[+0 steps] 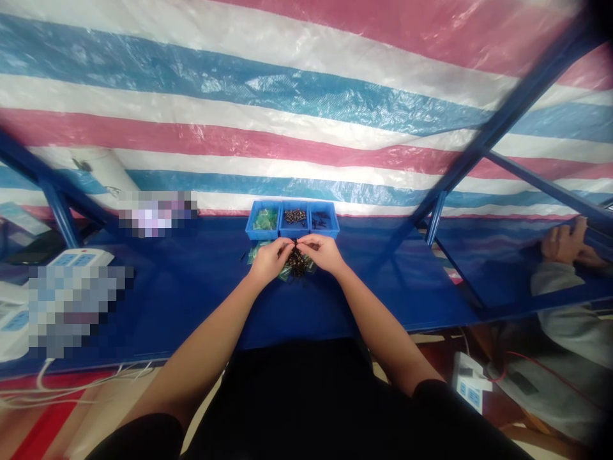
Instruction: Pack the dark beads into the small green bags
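My left hand (pixel 269 262) and my right hand (pixel 324 252) meet fingertip to fingertip just in front of three joined blue bins. Both are closed in a pinch around something small and dark that I cannot make out. Below the fingers lies a heap of small dark and brassy parts (pixel 300 266), with small clear-green packets (pixel 284 275) around it. Pale green pieces fill the left bin (pixel 262 235). The middle bin (pixel 294 232) holds small brass-and-black parts, and the right bin (pixel 325 234) holds dark blue or black pieces.
The blue tabletop (pixel 191 287) runs between blue metal frame posts (pixel 435 217). White power strips (pixel 81 259) with cables sit at the left, beside blurred-out items. Striped plastic sheeting (pixel 287 128) hangs behind. A co-worker's hand (pixel 565 241) rests at the far right, beyond the frame.
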A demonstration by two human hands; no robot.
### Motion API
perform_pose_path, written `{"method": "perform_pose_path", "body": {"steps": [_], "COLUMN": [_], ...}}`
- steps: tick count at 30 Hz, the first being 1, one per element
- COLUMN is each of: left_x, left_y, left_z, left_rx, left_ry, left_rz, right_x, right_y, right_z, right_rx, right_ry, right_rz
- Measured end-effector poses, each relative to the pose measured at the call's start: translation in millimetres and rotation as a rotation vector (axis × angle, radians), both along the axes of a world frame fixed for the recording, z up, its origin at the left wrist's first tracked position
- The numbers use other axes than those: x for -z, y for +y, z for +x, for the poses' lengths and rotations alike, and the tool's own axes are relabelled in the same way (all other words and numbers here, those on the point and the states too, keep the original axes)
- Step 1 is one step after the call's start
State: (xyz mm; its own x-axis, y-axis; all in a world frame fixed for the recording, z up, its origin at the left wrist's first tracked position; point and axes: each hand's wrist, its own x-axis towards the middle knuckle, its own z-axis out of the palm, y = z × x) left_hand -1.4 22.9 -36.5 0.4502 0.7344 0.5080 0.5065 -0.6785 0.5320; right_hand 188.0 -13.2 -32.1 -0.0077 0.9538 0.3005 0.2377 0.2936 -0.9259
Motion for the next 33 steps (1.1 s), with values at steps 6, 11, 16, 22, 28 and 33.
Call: {"method": "perform_pose_path", "body": {"steps": [6, 11, 16, 22, 28, 33], "left_x": [0.0, -2.2, -2.5, 0.3, -0.2, -1.6], "left_y": [-0.3, -1.7, -2.4, -1.0, -1.3, -3.4], "left_z": [0.1, 0.4, 0.1, 0.8, 1.2, 1.8], "left_rx": [0.007, 0.002, 0.007, -0.006, 0.015, 0.002], "left_ry": [-0.019, -0.010, 0.006, -0.016, -0.001, 0.014], "left_rz": [-0.006, 0.003, -0.044, -0.004, 0.001, -0.040], "right_x": [0.4, 0.7, -1.2, -0.4, -3.9, -2.0], "right_y": [-0.2, -0.4, -1.6, -0.4, -2.3, -1.6], "right_z": [1.2, -0.1, -0.7, 1.1, 0.3, 0.1], "right_rx": [0.015, 0.005, 0.013, 0.024, 0.001, 0.016], "right_ry": [-0.027, -0.041, -0.061, -0.012, -0.060, -0.082], "right_rz": [0.024, 0.006, 0.029, 0.032, 0.042, 0.052]}}
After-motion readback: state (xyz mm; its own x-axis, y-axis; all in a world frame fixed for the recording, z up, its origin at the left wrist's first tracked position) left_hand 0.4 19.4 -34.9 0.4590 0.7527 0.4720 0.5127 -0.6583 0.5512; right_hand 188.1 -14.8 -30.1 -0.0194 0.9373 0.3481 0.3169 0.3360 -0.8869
